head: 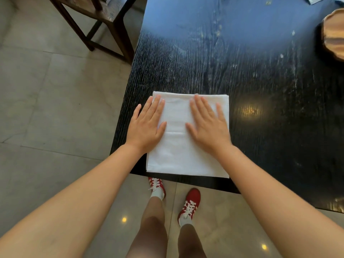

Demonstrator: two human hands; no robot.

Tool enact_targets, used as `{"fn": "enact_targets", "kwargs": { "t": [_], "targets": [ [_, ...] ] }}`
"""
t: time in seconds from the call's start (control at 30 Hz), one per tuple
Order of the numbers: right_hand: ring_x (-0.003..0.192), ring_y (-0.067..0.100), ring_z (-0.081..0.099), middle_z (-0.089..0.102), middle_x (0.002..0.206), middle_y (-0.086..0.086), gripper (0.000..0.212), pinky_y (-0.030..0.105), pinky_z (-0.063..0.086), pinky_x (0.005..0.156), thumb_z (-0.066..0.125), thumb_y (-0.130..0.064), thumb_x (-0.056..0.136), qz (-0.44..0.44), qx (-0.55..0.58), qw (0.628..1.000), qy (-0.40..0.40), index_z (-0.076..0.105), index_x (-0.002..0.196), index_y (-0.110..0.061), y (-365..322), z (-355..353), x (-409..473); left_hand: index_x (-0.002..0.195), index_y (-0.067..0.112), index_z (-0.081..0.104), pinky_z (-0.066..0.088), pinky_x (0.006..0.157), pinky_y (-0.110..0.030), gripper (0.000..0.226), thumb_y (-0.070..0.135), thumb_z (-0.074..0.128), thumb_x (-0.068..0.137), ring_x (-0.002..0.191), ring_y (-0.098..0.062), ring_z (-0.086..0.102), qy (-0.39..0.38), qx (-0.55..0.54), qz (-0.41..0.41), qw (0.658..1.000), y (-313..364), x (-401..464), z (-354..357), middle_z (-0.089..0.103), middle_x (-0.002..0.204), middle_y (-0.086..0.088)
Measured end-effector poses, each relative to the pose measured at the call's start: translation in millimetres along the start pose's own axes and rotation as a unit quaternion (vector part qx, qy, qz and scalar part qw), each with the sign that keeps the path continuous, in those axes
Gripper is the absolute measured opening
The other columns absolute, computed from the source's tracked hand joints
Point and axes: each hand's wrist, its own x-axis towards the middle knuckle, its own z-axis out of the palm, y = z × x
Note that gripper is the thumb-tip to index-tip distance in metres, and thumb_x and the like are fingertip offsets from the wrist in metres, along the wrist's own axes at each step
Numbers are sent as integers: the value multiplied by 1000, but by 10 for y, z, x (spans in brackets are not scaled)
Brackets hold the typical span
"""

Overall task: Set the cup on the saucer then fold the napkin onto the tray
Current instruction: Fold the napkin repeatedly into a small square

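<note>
A white napkin (178,153), folded into a rectangle, lies flat at the near left corner of the dark table (242,62). My left hand (147,125) rests palm down on its left edge, fingers spread. My right hand (208,123) lies flat on its right half, fingers apart. Neither hand grips anything. A wooden tray (334,34) shows only partly at the right edge of the view. No cup or saucer is in view.
The table's near edge runs just below the napkin, and its left edge is next to my left hand. A dark wooden chair (96,19) stands on the tiled floor at the upper left. My legs and red shoes (189,203) are below the table edge.
</note>
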Motion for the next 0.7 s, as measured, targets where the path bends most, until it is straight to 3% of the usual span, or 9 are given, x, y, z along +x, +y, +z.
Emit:
{"fn": "enact_targets", "kwargs": {
  "t": [0.17, 0.3, 0.43, 0.6, 0.7],
  "targets": [
    [142, 10, -10, -2, 158, 0, 64, 49, -8, 114, 11, -48, 93, 87, -32, 996, 8, -6, 147, -16, 574, -57, -258, 148, 16, 10, 4, 117, -41, 65, 46, 14, 89, 143, -14, 1, -7, -2, 5, 1000, -19, -29, 22, 9, 157, -1],
    [144, 14, -8, -2, 158, 1, 65, 54, -10, 113, 14, -48, 95, 90, -42, 995, 5, -4, 147, -15, 562, -133, -247, 148, 16, 8, 3, 117, -43, 69, 49, 13, 88, 144, -17, 0, -8, -5, 6, 1000, 9, -8, -34, 7, 158, -5],
    [144, 16, -6, -3, 156, 0, 65, 53, -6, 113, 20, -49, 95, 71, -33, 994, 74, 0, 147, -15, 472, -232, -476, 148, 17, 9, 0, 114, -54, 68, 49, 28, 91, 144, -22, -3, 51, -10, 25, 998, 113, -154, -162, -2, 156, -7],
    [144, 19, 0, 7, 156, 5, 60, 51, 0, 115, 22, -44, 96, -36, -41, 997, 63, 10, 148, -17, 329, -147, -1110, 136, 13, 37, 25, 110, -48, 51, 33, 49, 91, 135, -25, 30, 143, -34, 170, 974, 307, -757, -188, 42, 142, -16],
    [144, 21, 7, 15, 155, 6, 57, 52, 8, 115, 19, -44, 97, -87, -44, 995, 27, 16, 147, -17, 323, -58, -1392, 130, 11, 48, 37, 104, -44, 46, 34, 50, 91, 125, -26, 47, 90, -12, 217, 972, 358, -1126, -106, 57, 129, -14]
  ]
}}
